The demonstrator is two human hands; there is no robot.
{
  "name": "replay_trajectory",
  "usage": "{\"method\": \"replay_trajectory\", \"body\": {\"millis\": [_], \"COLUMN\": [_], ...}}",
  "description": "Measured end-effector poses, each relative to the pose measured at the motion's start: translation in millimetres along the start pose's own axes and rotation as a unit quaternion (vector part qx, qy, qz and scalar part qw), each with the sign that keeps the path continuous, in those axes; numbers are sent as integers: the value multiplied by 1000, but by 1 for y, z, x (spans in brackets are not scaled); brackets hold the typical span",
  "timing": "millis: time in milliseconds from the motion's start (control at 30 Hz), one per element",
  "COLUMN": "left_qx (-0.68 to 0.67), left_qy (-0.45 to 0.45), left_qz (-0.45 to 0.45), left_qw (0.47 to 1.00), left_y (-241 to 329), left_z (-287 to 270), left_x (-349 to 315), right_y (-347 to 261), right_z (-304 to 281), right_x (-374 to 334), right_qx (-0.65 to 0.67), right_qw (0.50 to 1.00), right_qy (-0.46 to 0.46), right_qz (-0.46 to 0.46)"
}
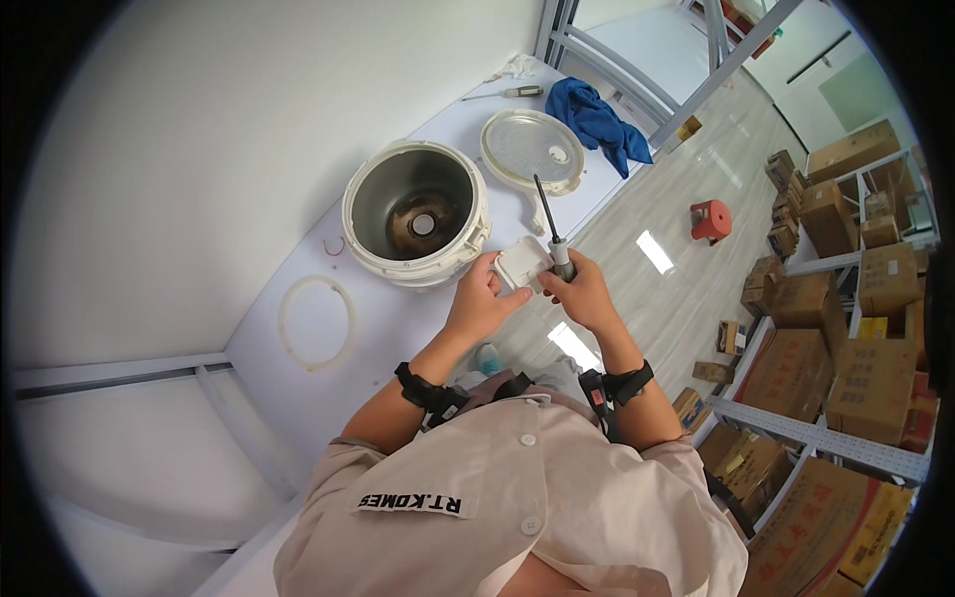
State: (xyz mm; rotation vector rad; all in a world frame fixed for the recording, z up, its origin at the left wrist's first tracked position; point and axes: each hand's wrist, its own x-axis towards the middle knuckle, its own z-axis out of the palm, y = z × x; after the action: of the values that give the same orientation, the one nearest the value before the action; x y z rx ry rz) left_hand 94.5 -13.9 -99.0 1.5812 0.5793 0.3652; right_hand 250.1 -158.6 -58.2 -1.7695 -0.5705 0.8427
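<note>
Between my two hands, in front of the table's edge, is a small white plastic cover [522, 262], shaped like a shallow box. My left hand [481, 303] grips its left side between thumb and fingers. In my right hand [585, 292] is a screwdriver [554, 221] with a grey-and-white handle, its dark shaft pointing up and away; the right fingers also touch the cover's right edge. Just beyond my left hand stands a white rice cooker body [470, 249] without its lid, its grey inside showing a brown-stained bottom with a round metal centre. Behind it lies a round whitish lid [527, 144].
On the white table [261, 320] lie a pale ring [286, 336], a thin red wire [334, 249], another screwdriver [522, 92] and a blue cloth [594, 119]. A red stool [710, 221] stands on the floor at right, near shelves of cardboard boxes [786, 373]. A white wall rises at left.
</note>
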Motion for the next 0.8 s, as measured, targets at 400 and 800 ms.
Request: {"method": "replay_trajectory", "body": {"millis": [400,800], "left_qx": [147,128], "left_qy": [18,109], "left_qz": [-38,-154], "left_qw": [988,974], "left_y": [-6,-14], "left_z": [11,37], "left_x": [19,57], "right_y": [12,17], "right_z": [-20,-33], "right_x": [44,114], "right_qx": [-62,-92], "right_qw": [997,991], "right_qy": [-30,-88], "right_qz": [-30,-42]}}
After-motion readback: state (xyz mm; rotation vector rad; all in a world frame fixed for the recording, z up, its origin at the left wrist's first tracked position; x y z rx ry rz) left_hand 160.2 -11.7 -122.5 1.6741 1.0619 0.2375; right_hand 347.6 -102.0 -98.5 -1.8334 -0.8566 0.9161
